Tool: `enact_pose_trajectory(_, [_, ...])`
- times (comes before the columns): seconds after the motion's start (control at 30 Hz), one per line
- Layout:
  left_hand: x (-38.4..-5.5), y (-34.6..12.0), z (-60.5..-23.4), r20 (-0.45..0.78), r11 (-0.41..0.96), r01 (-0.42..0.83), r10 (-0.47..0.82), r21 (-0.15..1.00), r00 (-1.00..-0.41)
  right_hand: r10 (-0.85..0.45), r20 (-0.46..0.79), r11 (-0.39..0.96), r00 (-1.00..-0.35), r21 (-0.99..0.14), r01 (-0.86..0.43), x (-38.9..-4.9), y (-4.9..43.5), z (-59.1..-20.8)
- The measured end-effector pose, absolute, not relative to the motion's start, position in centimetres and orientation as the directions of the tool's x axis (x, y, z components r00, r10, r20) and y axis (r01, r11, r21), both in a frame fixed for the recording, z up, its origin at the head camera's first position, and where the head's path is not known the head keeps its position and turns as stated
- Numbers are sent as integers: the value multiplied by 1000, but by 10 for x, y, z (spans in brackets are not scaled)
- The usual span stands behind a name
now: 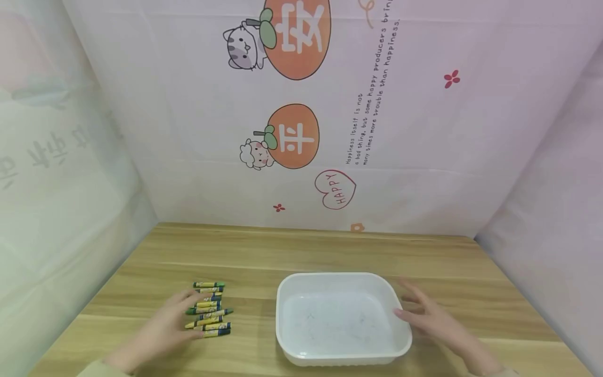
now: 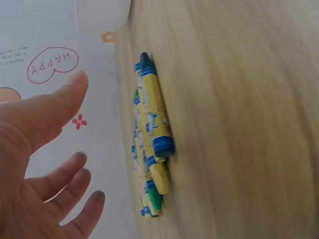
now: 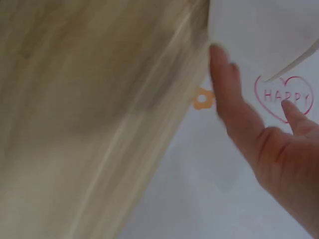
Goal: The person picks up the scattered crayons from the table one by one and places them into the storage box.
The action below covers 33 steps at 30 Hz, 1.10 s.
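Several crayons (image 1: pixel 209 305) with yellow wrappers and blue or green ends lie side by side in a column on the left of the table. My left hand (image 1: pixel 165 323) is at their left side, thumb near the closest crayon, one with a dark blue tip (image 2: pixel 145 62). In the left wrist view that hand (image 2: pixel 35 119) has its thumb and fingers spread, with nothing between them. A white rectangular tub (image 1: pixel 334 322) stands to the right of the crayons. Around its right rim, my right hand (image 1: pixel 435 319) has loosely extended fingers, the thumb overlapping the rim.
The wooden table (image 1: pixel 249 251) ends at a white printed cloth (image 1: pixel 198 183) hung along the back. Cloth walls (image 1: pixel 551 225) also close off the left and right sides.
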State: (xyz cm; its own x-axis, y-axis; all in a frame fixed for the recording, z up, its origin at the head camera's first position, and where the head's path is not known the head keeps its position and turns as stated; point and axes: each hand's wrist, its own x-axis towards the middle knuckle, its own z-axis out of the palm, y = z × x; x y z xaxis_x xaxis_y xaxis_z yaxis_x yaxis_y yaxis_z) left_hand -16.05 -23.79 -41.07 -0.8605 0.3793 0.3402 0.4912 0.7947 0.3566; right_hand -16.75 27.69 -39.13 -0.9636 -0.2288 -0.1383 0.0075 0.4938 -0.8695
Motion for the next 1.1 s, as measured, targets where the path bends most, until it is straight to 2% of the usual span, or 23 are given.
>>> enact_pose_trajectory(0.2, [-165, -242, -420, 170, 713, 525, 510, 464, -843, -357, -182, 380, -916, -924, 36, -172, 288, -401])
enact_pose_trajectory(0.4, [-168, -243, -426, 63, 672, 507, 568, 540, -820, -428, -170, 356, -888, -934, 8, -176, 290, -406])
enact_pose_trajectory(0.73, [-169, -239, -429, 101, 674, 582, 610, 455, -786, -457, -156, 380, -876, -924, -33, -181, 290, -407])
enact_pose_trajectory(1.1, [-178, -238, -433, 89, 653, 597, 637, 466, -766, -463, -156, 370, -873, -929, -30, -181, 288, -404])
